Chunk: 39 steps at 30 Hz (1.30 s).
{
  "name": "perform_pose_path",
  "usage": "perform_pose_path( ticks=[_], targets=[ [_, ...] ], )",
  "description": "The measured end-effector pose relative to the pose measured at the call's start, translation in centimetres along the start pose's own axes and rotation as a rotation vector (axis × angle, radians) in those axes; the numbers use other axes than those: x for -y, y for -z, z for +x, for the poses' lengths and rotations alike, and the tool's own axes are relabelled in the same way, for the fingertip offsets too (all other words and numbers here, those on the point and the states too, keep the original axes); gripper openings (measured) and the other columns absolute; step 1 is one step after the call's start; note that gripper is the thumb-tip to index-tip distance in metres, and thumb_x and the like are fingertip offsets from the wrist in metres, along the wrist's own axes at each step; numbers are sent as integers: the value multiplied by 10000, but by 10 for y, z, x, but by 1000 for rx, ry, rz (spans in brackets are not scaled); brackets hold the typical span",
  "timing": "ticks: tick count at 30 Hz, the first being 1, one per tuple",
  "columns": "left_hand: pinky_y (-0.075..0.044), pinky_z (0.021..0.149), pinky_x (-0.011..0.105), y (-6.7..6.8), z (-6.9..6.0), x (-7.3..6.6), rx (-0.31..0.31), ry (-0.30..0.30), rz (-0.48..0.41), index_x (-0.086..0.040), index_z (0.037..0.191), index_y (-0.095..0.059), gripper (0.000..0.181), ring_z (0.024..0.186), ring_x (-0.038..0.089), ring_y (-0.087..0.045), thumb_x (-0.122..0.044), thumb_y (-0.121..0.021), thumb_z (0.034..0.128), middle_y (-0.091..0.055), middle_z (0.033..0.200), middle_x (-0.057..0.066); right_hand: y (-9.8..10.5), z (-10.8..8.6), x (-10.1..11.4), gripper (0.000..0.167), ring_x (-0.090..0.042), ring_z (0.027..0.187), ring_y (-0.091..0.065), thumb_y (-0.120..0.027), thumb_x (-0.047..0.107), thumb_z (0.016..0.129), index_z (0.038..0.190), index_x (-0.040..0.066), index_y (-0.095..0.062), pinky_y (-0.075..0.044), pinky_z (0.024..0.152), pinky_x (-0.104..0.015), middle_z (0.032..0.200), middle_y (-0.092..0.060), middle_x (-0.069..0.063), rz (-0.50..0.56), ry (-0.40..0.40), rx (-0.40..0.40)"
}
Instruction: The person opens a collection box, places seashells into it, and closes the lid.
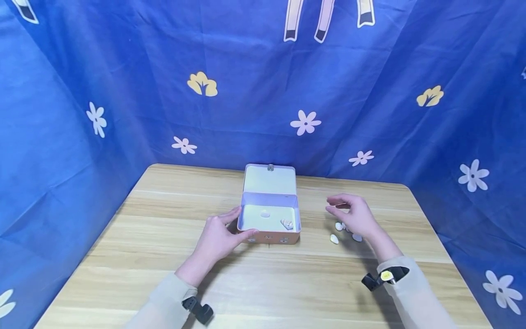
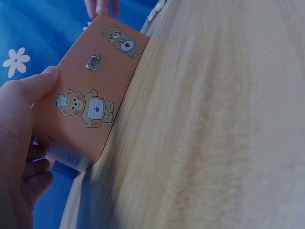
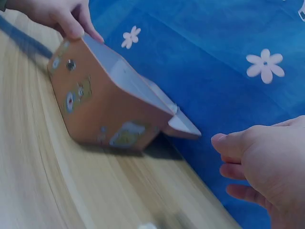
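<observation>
An orange tin box (image 1: 269,237) with bear pictures and a metal clasp stands on the table, its lid (image 1: 270,179) swung back. Inside lie a pale, flat shell-like piece (image 1: 265,213) and a striped spiral seashell (image 1: 287,224). My left hand (image 1: 218,238) grips the box's near left corner, thumb on the front face and fingers along the side. To the right of the box, my right hand (image 1: 356,214) hovers with thumb and fingers apart; nothing shows between them. Below it on the table are several small white shells (image 1: 334,239), partly hidden by the hand.
The wooden table (image 1: 263,283) carries the box and shells. A blue cloth (image 1: 246,114) with flower prints hangs behind the table and along both sides. Dark straps (image 1: 198,310) circle both wrists over pale sleeves.
</observation>
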<state>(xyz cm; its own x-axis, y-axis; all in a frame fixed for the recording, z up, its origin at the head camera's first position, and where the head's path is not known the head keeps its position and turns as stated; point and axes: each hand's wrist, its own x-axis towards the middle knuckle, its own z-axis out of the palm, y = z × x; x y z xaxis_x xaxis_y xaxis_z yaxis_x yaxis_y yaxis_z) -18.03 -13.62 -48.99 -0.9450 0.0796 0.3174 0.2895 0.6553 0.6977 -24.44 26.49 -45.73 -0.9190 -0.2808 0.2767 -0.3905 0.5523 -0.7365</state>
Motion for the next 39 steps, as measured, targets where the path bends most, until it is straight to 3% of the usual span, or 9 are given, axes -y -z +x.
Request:
perform_pose_path(
  ticks=[2,4,6,9,13,17,24,32,39],
  targets=[
    [-536,1020,452,0,0,0,3,3,-1,23,1379,-653,952,1172,347,-699,-638,-904,743,-645,1387,140,3,-3,-7,282,-331,1029,-741,-802,129,968,1205,-16,-754,-588,914,-519,1149,-768,-191,-5,-8,2],
    [-542,995,445,0,-1,0,10,11,-4,18,1388,-647,956,917,324,-747,-638,-904,743,-641,1394,140,6,-6,-15,292,-345,1031,-735,-796,120,971,1208,-42,-743,-580,928,-533,1149,-762,-214,-8,-10,6],
    [-542,972,433,-1,-1,1,13,15,-2,15,1393,-644,959,723,251,-682,-639,-904,742,-638,1398,138,10,-9,-22,290,-345,1032,-731,-793,116,972,1205,-49,-740,-578,935,-527,1144,-761,-216,-24,-14,5],
    [-539,955,424,-1,-1,1,12,19,-2,14,1393,-645,958,633,197,-597,-638,-905,741,-637,1400,133,15,-13,-31,280,-354,1032,-728,-793,106,968,1196,-49,-742,-574,939,-537,1133,-762,-218,-48,-23,-7],
    [-531,1035,460,-1,-1,1,4,6,0,22,1381,-649,945,933,314,-750,-622,-914,742,-640,1386,146,21,-17,-42,274,-377,1035,-727,-788,88,968,1201,-47,-737,-569,942,-556,1132,-757,-227,-67,-59,-27],
    [-509,1070,489,-2,-1,3,0,-5,1,28,1373,-653,943,1280,373,-623,-627,-909,746,-645,1376,156,22,-20,-55,302,-382,1033,-728,-779,74,974,1227,-77,-717,-582,936,-489,1142,-752,-228,-55,-106,-36],
    [-451,1117,521,-4,0,4,-8,-12,-1,19,1365,-666,954,1306,403,-593,-664,-893,739,-655,1366,153,16,-25,-76,334,-299,1006,-740,-811,111,958,1229,-65,-727,-542,834,-181,1134,-770,-177,-45,-165,-36],
    [-426,1131,530,-5,0,6,0,-3,0,12,1372,-663,959,1316,405,-583,-676,-883,743,-653,1373,147,14,-26,-91,293,-237,942,-687,-823,125,950,1188,-29,-752,-543,815,-274,1038,-773,-98,-95,-133,-18],
    [-460,1113,508,-3,1,3,-3,-1,-10,17,1376,-655,970,1327,391,-570,-673,-889,736,-648,1376,146,15,-21,-95,310,-230,939,-634,-834,109,935,1198,-32,-752,-515,808,-287,1080,-729,-100,-127,-105,19]
  ],
)
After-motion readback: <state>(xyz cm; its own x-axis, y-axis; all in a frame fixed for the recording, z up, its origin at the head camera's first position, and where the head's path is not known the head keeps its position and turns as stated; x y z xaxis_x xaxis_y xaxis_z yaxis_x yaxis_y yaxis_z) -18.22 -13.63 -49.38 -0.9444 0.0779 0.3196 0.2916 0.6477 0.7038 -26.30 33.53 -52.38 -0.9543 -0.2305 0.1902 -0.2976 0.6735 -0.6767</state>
